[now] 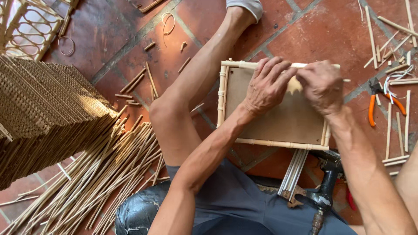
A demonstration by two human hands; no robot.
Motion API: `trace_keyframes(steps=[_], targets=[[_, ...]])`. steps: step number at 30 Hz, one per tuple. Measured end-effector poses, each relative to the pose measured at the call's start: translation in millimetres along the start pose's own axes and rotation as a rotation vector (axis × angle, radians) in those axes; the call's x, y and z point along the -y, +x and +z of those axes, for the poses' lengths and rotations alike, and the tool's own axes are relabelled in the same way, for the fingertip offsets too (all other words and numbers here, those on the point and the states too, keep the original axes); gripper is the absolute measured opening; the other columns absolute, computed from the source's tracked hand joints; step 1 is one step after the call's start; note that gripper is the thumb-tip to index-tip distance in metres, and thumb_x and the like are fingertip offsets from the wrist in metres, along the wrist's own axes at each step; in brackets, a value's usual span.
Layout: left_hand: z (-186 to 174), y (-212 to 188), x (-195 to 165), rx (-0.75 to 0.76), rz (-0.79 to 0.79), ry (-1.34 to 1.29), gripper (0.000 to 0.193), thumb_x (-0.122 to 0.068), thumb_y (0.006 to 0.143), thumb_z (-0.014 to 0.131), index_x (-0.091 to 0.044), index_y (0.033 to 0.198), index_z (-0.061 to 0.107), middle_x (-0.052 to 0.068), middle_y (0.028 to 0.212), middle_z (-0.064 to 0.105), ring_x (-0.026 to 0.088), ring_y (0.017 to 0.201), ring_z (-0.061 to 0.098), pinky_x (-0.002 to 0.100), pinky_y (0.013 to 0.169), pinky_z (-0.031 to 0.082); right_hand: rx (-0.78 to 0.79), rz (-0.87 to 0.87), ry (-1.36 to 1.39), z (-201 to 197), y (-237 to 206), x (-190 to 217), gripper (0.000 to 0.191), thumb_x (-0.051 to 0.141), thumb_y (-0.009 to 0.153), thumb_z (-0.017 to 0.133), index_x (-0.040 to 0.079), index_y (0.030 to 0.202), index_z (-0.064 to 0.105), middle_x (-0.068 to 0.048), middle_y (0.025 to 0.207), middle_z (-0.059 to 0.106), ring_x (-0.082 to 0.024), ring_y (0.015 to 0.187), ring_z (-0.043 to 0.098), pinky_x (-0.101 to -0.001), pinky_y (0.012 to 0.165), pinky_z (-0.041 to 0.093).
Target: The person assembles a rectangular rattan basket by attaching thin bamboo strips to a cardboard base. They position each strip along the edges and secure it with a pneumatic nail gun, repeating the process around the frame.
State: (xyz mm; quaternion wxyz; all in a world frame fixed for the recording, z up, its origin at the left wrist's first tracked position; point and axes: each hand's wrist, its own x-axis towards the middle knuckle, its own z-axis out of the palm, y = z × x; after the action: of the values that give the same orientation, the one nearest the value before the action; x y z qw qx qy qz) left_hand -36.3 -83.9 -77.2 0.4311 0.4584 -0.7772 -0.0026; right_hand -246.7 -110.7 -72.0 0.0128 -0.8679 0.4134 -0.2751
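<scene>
Shorts [244, 196] in grey fill the near edge, over a black stool [135, 213]. Left of them, cane sticks [109, 174] fan across the tile floor [313, 39] below a stack of woven panels [48, 104]. At centre a tray [270, 122] with a cane rim lies on the tiles. His left hand [266, 85] rests fingers together on its far edge; his right hand [321, 86] pinches a thin strip [296, 83] there. A nail gun [324, 191] lies near, with orange pliers [378, 102] toward the right edge.
</scene>
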Motion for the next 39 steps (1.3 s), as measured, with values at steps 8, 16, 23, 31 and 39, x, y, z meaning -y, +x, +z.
trace_keyframes(steps=[8,16,23,31,39], targets=[[13.5,-12.5,42.7,0.189,-0.098,-0.074,0.027,-0.013,0.094,0.066,-0.008,0.121,0.065,0.010,0.130,0.064,0.031,0.135,0.054,0.047,0.118,0.040,0.049,-0.050,-0.021,15.8,27.1,26.8,0.011,0.008,0.097,0.080,0.011,0.107,0.076,-0.002,0.096,0.066,-0.021,0.093,0.062,-0.0352,0.081,0.047],[5.6,-17.5,45.7,0.174,-0.138,-0.216,0.021,-0.011,0.092,0.066,-0.008,0.113,0.069,0.010,0.121,0.069,0.030,0.115,0.065,0.042,0.103,0.049,-0.083,0.027,-0.005,18.5,17.4,40.8,0.014,0.014,0.092,0.083,0.016,0.105,0.077,-0.003,0.101,0.066,-0.024,0.100,0.061,-0.0391,0.089,0.043],[-3.6,-7.7,22.3,0.170,-0.114,-0.204,0.011,-0.011,0.094,0.069,-0.009,0.105,0.073,0.008,0.116,0.072,0.030,0.110,0.067,0.044,0.096,0.048,-0.439,0.821,0.579,-14.5,-44.4,-25.5,0.015,0.010,0.107,0.068,0.004,0.119,0.075,-0.005,0.107,0.071,-0.013,0.096,0.062,-0.0287,0.084,0.051],[0.4,-3.5,17.9,0.187,-0.165,-0.149,0.011,-0.010,0.094,0.073,-0.012,0.105,0.075,0.004,0.114,0.071,0.027,0.107,0.065,0.042,0.096,0.046,-0.190,0.983,0.769,2.5,-62.3,-23.7,0.045,0.021,0.099,0.074,-0.002,0.135,0.062,-0.011,0.115,0.071,-0.016,0.098,0.064,-0.0295,0.085,0.054],[-2.5,6.6,10.6,0.260,-0.199,-0.128,0.012,-0.012,0.089,0.073,-0.015,0.101,0.076,0.001,0.112,0.072,0.023,0.107,0.063,0.041,0.095,0.041,-0.253,1.173,0.968,-2.9,-34.3,-28.4,0.041,0.003,0.081,0.072,-0.007,0.120,0.066,-0.016,0.104,0.073,-0.019,0.086,0.073,-0.0280,0.074,0.064]])
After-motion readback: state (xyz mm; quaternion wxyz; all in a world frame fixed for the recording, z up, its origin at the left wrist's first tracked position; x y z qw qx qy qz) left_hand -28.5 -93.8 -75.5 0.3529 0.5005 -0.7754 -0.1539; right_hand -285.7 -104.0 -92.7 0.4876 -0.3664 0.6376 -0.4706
